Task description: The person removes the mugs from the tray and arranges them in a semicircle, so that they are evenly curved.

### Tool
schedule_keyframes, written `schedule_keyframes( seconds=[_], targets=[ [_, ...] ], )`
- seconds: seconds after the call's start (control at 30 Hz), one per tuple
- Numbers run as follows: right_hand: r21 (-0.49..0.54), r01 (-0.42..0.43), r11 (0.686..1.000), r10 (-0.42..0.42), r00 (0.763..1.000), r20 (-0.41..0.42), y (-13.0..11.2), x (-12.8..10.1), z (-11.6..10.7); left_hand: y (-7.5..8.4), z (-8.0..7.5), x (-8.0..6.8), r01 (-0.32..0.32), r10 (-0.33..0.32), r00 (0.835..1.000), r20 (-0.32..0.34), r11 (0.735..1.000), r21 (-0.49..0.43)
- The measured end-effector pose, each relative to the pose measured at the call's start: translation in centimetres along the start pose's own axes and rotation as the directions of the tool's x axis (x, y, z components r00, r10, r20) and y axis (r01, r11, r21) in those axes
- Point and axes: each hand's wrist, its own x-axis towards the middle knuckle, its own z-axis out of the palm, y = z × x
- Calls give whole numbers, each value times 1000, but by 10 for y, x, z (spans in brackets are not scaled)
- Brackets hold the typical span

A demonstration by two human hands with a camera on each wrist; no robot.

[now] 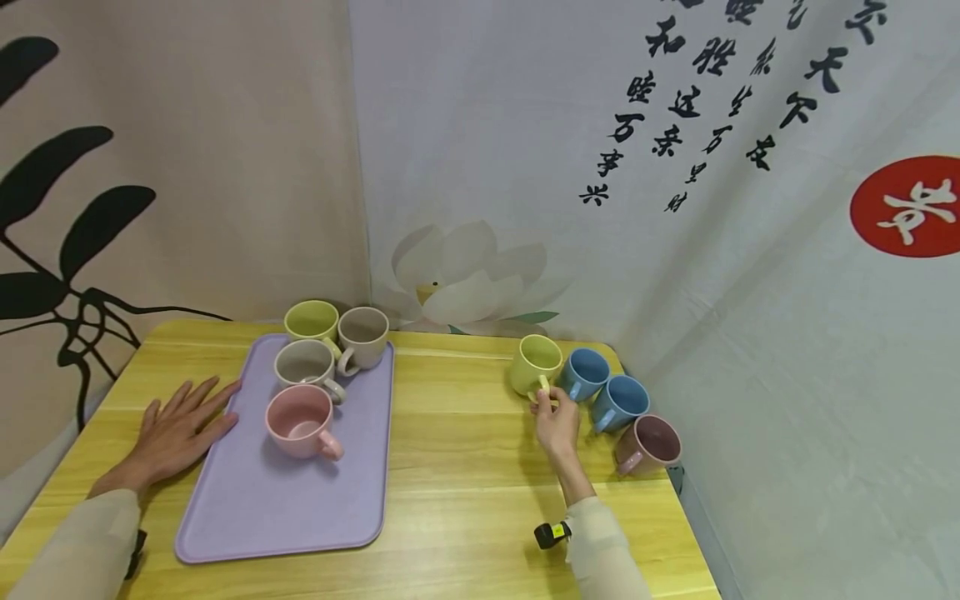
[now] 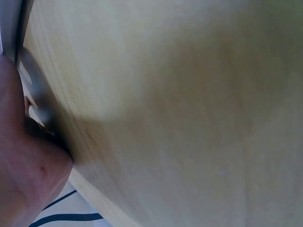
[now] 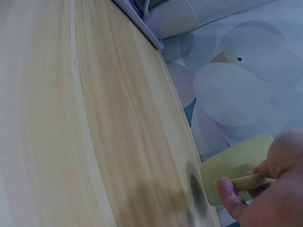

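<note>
My right hand (image 1: 558, 425) grips the handle of a yellow-green mug (image 1: 537, 367) at the back right of the table; in the right wrist view the fingers pinch that mug's handle (image 3: 248, 181). Beside it stand two blue mugs (image 1: 586, 372) and a dusky pink mug (image 1: 649, 445). My left hand (image 1: 176, 429) lies flat with fingers spread, fingertips at the left rim of a lilac tray (image 1: 300, 517). On this tray are a pink cup (image 1: 299, 421), a pale grey cup (image 1: 304, 364), a taupe mug (image 1: 363, 336) and another yellow-green mug (image 1: 311, 321).
The wooden table (image 1: 457, 467) ends at a fabric backdrop (image 1: 480, 167) behind it. More fabric hangs along the right side, close to the dusky pink mug. Both cups' handles at the tray's middle point right.
</note>
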Motion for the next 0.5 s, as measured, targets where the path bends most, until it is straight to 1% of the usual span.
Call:
schedule_keyframes(
  seconds=[0.23, 0.3, 0.33, 0.37, 0.4, 0.5],
  targets=[
    [-10, -44, 999, 43, 998, -44, 6, 6, 5, -2, 0, 0, 3, -3, 1000, 5, 1000, -4],
    [-4, -35, 999, 34, 998, -56, 8, 9, 7, -2, 1, 0, 1, -1, 1000, 4, 1000, -5],
    [4, -14, 1000, 14, 998, -69, 18, 14, 9, -2, 1, 0, 0, 0, 1000, 3, 1000, -5],
    [8, -7, 1000, 8, 997, -78, 19, 15, 10, -2, 1, 0, -1, 1, 1000, 2, 1000, -5],
    [35, 27, 999, -24, 996, -80, 31, 20, 11, -2, 0, 0, -1, 1, 1000, 2, 1000, -5],
    [28, 25, 999, -22, 995, -93, 33, 22, 13, -1, 0, 0, -1, 1, 1000, 2, 1000, -3]
  ],
)
